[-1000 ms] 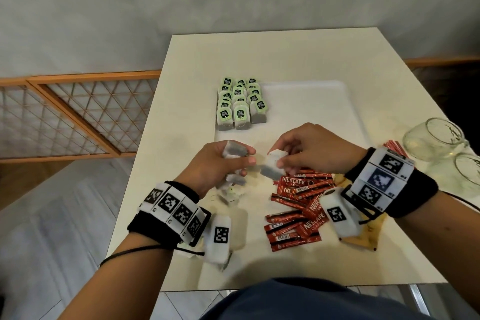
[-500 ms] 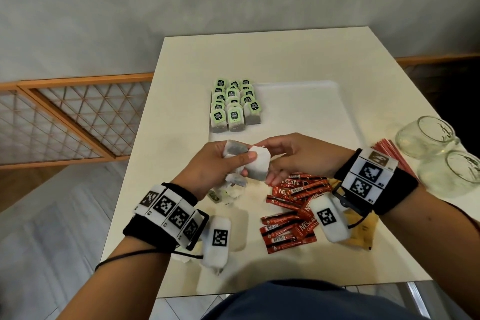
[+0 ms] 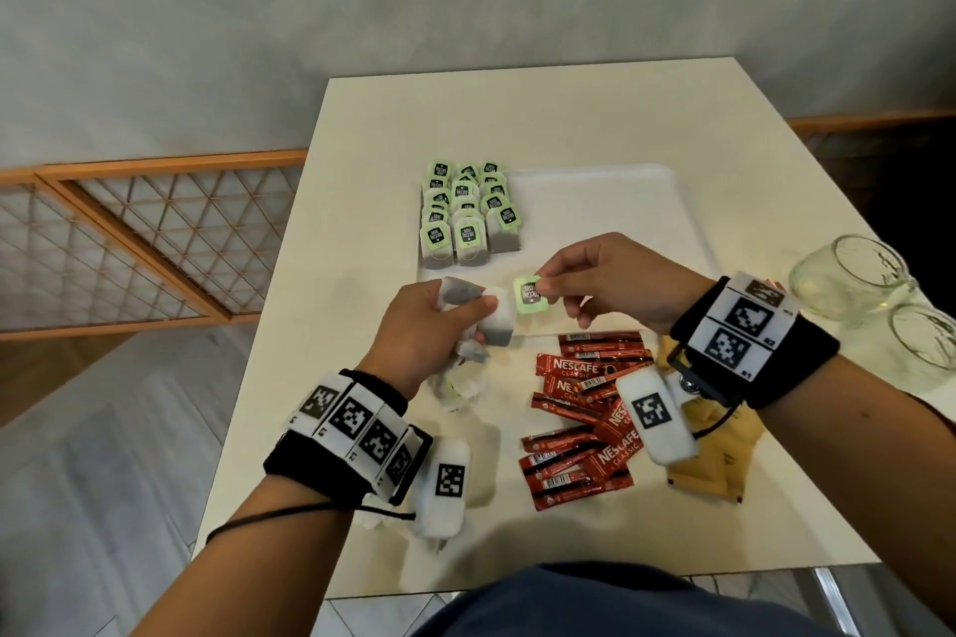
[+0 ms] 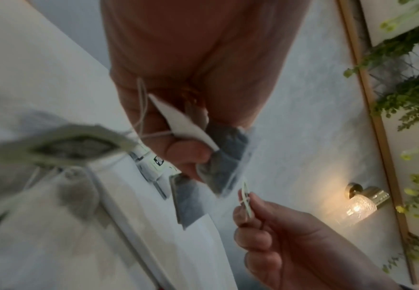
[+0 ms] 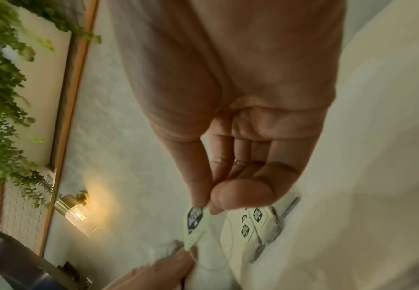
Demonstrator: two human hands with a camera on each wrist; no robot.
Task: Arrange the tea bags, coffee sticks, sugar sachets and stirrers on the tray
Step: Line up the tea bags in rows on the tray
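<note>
I have my left hand point(image 3: 432, 326) curled around a small bunch of white paper tea bags with dark leaf showing through point(image 3: 494, 321), held in the air just above the near edge of the flat white rectangular tray point(image 3: 621, 202). My right hand point(image 3: 615, 282) pinches the pale green square paper tag with a dark label point(image 3: 530, 297) between thumb and forefinger; the other fingers hang loosely bent. In the right wrist view the tag's thin white string point(image 5: 211, 255) loops down to the bags, so tag and bag are joined and only just apart.

The relation that matters: the tag sits directly to the right of the bunch, and the neat rows of green-tagged tea bags point(image 3: 465, 217) already laid down fill the tray's far left part, ahead of both hands. Those laid bags run with their long axis pointing away from me, tags at the far end. The bag I am freeing lies roughly crosswise to that, so I judge it needs a quarter turn before it goes down. My left hand is the nearer to the rows.

The red foil coffee sticks point(image 3: 584, 414) and tan paper sugar sachets point(image 3: 714, 460) lie on the cream table point(image 3: 543, 119), near my right wrist, off the tray.
</note>
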